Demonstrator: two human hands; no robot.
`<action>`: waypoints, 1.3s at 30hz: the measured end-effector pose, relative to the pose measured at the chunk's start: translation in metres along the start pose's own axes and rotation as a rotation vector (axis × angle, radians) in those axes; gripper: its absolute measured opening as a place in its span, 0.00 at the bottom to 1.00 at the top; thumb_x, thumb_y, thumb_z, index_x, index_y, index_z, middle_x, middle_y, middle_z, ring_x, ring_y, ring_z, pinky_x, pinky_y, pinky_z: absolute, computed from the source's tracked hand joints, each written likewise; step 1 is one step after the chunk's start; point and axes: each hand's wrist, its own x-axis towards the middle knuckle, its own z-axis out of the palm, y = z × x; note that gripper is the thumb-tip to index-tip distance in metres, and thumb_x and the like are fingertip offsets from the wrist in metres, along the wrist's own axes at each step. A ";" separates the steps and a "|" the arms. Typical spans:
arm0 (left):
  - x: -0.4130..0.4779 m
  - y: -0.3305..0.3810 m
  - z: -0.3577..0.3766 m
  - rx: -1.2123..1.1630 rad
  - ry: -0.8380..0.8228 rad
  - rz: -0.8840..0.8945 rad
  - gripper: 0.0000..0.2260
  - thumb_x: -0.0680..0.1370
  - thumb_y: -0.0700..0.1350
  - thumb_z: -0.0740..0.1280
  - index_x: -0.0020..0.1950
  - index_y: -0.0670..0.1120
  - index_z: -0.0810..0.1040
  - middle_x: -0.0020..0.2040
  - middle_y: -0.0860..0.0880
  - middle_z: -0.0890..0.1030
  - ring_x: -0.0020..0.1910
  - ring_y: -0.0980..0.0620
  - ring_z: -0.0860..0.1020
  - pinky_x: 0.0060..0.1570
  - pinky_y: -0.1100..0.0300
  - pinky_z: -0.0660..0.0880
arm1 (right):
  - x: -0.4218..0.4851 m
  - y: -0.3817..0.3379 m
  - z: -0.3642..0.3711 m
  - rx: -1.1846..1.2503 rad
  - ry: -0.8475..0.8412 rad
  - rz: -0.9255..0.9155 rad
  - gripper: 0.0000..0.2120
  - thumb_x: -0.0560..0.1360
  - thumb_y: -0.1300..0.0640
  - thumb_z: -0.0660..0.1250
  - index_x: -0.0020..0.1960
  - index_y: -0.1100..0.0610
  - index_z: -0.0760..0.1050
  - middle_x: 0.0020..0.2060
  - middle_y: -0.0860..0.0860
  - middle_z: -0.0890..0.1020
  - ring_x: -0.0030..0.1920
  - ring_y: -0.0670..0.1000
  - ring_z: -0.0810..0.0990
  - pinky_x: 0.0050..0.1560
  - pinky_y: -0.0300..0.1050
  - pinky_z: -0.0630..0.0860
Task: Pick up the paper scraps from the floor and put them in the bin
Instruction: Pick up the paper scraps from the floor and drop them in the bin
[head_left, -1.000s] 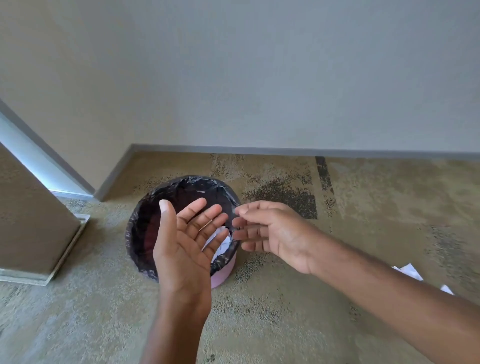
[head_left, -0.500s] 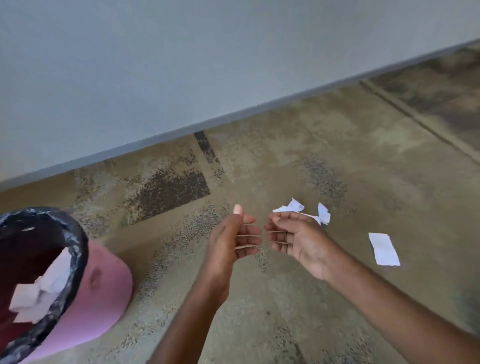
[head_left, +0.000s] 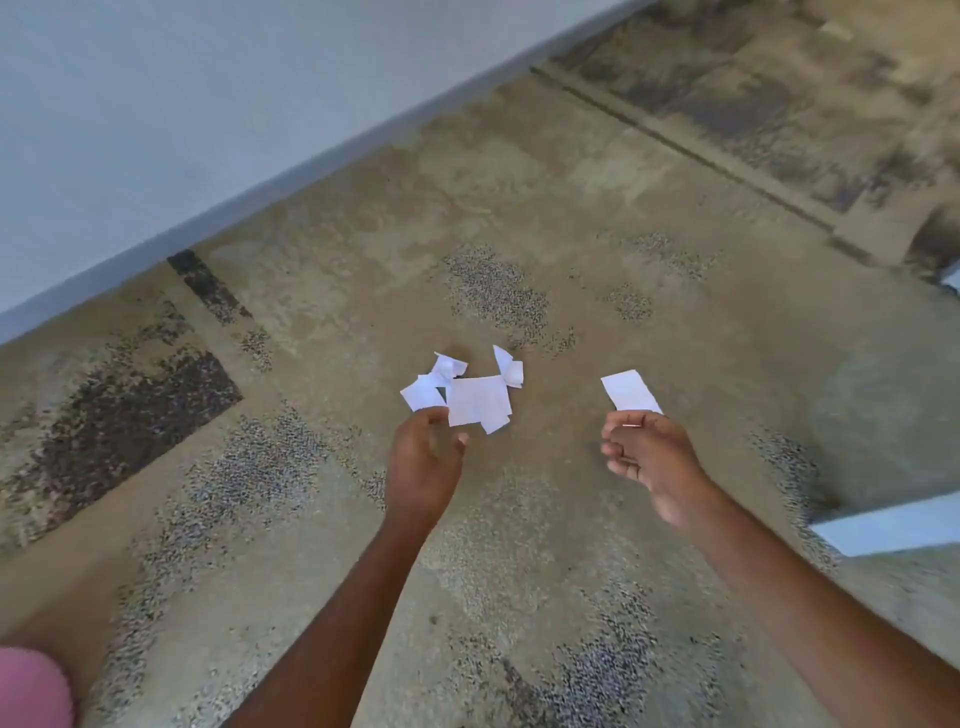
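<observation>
Several white paper scraps (head_left: 475, 397) lie in a small heap on the patterned carpet at the middle of the head view. A single flat white scrap (head_left: 629, 391) lies apart to the right. My left hand (head_left: 423, 465) hovers just below the heap, fingers loosely curled, holding nothing. My right hand (head_left: 649, 457) hangs just below the single scrap, fingers bent and apart, empty. Only a pink sliver of the bin (head_left: 31, 688) shows at the bottom left corner.
A pale wall with a grey baseboard (head_left: 332, 156) runs diagonally across the upper left. A pale flat strip (head_left: 888, 525) lies at the right edge. The carpet (head_left: 519, 545) stretches around the scraps.
The view has swung right, away from the bin, which has slid almost out of frame. Both hands have left the bin, moved apart and now sit just short of the scraps.
</observation>
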 end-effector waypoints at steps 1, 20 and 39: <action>0.011 -0.009 0.001 0.111 0.020 0.068 0.21 0.76 0.42 0.78 0.68 0.45 0.80 0.66 0.46 0.82 0.66 0.44 0.78 0.68 0.48 0.74 | 0.008 -0.001 -0.006 -0.020 0.042 -0.015 0.09 0.78 0.68 0.70 0.52 0.55 0.80 0.50 0.55 0.85 0.43 0.51 0.82 0.45 0.46 0.79; 0.066 -0.046 -0.012 0.523 -0.023 0.305 0.12 0.80 0.37 0.67 0.62 0.41 0.83 0.51 0.41 0.84 0.53 0.36 0.80 0.46 0.46 0.79 | 0.076 -0.002 -0.014 -1.118 0.193 -0.392 0.37 0.75 0.44 0.78 0.77 0.56 0.69 0.70 0.59 0.75 0.71 0.65 0.70 0.59 0.61 0.77; 0.084 -0.022 0.021 0.534 -0.085 0.280 0.10 0.80 0.45 0.72 0.60 0.45 0.81 0.63 0.46 0.82 0.65 0.42 0.77 0.61 0.48 0.74 | 0.039 0.013 0.057 -1.011 -0.051 -0.634 0.12 0.75 0.67 0.68 0.50 0.51 0.83 0.45 0.46 0.80 0.45 0.52 0.79 0.41 0.52 0.79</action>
